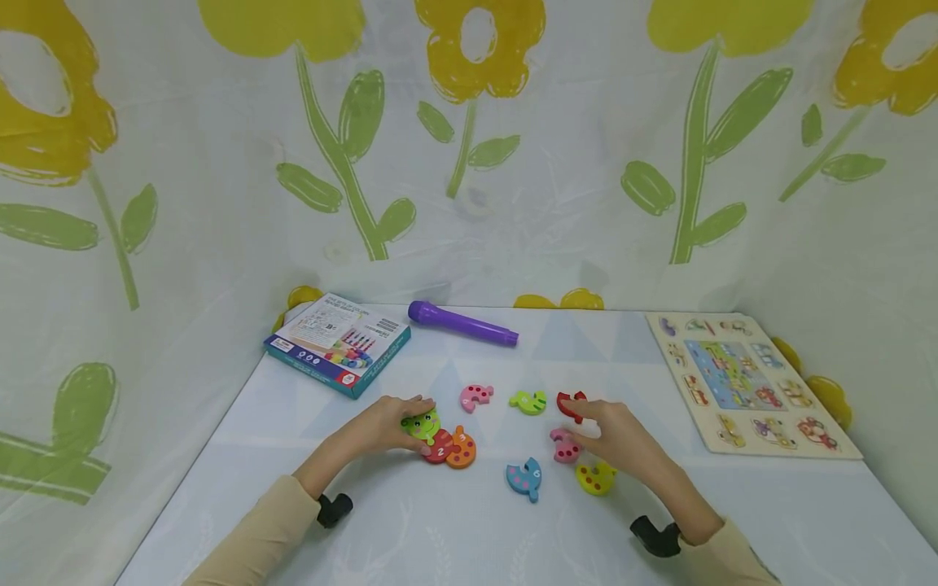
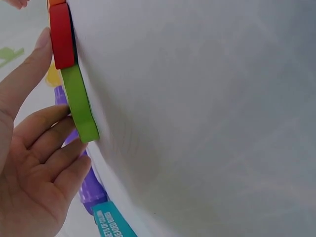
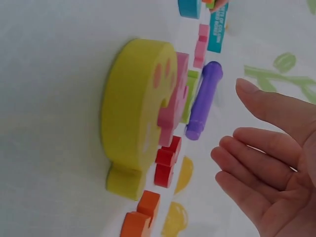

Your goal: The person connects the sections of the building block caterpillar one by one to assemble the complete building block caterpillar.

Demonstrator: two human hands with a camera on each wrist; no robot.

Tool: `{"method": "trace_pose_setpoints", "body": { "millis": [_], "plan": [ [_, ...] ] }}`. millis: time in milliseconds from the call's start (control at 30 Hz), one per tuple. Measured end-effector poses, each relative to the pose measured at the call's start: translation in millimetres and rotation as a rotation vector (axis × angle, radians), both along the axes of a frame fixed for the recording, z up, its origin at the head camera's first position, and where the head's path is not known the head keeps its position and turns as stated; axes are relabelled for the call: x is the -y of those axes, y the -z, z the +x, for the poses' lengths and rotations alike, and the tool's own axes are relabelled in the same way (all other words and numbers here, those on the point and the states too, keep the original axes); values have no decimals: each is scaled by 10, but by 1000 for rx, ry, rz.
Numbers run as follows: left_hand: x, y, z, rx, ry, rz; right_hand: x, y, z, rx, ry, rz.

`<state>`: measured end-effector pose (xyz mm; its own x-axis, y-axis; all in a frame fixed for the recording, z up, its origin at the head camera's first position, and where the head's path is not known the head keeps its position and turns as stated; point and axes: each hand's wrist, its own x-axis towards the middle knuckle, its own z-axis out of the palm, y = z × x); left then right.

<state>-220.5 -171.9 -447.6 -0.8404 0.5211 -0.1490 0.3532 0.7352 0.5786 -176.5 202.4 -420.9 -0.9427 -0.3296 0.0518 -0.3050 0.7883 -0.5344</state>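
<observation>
My left hand holds the near end of a wooden caterpillar puzzle, fingers at the green face piece and thumb against the red piece marked 2. An orange spotted piece adjoins the red one. Relaxed fingers of my right hand hover over loose pieces, holding nothing in the right wrist view. Close to it lie a red piece, a pink piece and a yellow piece. The right wrist view also shows an orange piece, hidden from the head view.
Between the hands lie a blue piece, a light green piece and another pink piece. Farther back are a purple tube and a flat box. A wooden picture board lies at the right.
</observation>
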Motion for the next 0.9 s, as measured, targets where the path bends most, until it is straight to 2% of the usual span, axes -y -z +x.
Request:
{"method": "trace_pose_setpoints", "body": {
  "millis": [367, 633, 900],
  "plan": [
    [18, 7, -26, 4, 37, 1, 22, 114, 46, 127, 59, 60],
    [23, 4, -61, 27, 71, -19, 71, 161, 83, 147, 71, 77],
    [54, -10, -106, 47, 113, -8, 140, 192, 60, 115, 64, 141]
  ]
}}
